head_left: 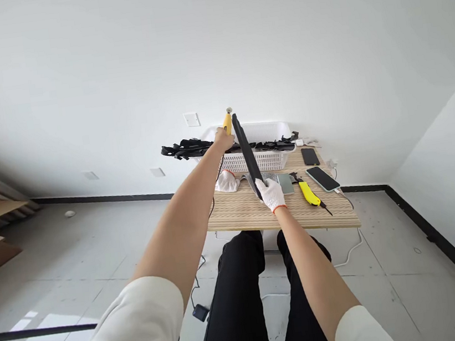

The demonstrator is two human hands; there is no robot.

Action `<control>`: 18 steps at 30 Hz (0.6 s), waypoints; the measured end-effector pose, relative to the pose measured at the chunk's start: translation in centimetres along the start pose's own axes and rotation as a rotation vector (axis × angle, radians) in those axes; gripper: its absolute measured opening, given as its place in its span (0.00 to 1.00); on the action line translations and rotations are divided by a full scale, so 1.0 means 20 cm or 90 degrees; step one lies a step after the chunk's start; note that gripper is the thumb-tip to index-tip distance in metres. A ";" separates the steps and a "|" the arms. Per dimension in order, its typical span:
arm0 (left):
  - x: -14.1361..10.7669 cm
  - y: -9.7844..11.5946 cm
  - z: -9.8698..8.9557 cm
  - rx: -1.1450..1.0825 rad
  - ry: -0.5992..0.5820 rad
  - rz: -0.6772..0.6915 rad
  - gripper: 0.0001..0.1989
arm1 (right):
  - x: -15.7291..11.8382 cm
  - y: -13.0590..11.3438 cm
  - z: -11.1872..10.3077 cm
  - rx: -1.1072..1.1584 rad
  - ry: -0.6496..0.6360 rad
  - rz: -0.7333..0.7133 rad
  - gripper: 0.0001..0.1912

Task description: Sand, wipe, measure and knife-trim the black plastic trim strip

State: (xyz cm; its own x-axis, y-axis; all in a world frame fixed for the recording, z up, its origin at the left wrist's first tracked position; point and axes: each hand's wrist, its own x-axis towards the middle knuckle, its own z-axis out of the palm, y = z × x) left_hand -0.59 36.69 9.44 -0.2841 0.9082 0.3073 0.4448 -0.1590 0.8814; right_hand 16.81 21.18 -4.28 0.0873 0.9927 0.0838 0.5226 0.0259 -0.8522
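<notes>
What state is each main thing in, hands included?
Yellow rotary tool: running or off, cannot tell
Left hand: bare, closed around that tool
Black strip: held at a slant
Right hand: gloved, gripping that strip
White basket: holding black parts
Loose glove: crumpled on table
Near phone: cable attached, screen dark
Far phone: dark
Yellow-handled tool: unheld

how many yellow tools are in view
2: a yellow tool in the left hand, and a yellow-handled tool on the table, right of the gloved right hand. The white basket may hide more.
</notes>
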 end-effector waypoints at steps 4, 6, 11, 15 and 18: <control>-0.04 -0.03 -0.04 0.024 -0.010 -0.037 0.28 | -0.01 0.00 -0.03 -0.013 0.003 -0.012 0.23; -0.07 -0.05 -0.06 0.038 -0.016 -0.032 0.28 | -0.01 -0.01 -0.04 -0.024 0.002 -0.017 0.22; -0.09 -0.07 -0.11 0.084 -0.036 -0.024 0.26 | -0.03 -0.01 -0.05 -0.046 -0.029 -0.035 0.18; -0.10 -0.04 -0.16 0.157 -0.070 -0.013 0.27 | -0.04 0.00 -0.06 -0.066 -0.056 -0.043 0.17; -0.11 -0.01 -0.19 0.223 -0.090 0.013 0.27 | -0.04 0.01 -0.07 -0.084 -0.072 -0.042 0.15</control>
State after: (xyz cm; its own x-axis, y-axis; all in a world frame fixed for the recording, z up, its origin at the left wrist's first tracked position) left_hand -3.28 33.26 9.88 -0.1635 0.9545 0.2492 0.7193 -0.0575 0.6923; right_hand 18.03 20.28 -3.89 -0.0431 0.9965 0.0718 0.6310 0.0829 -0.7714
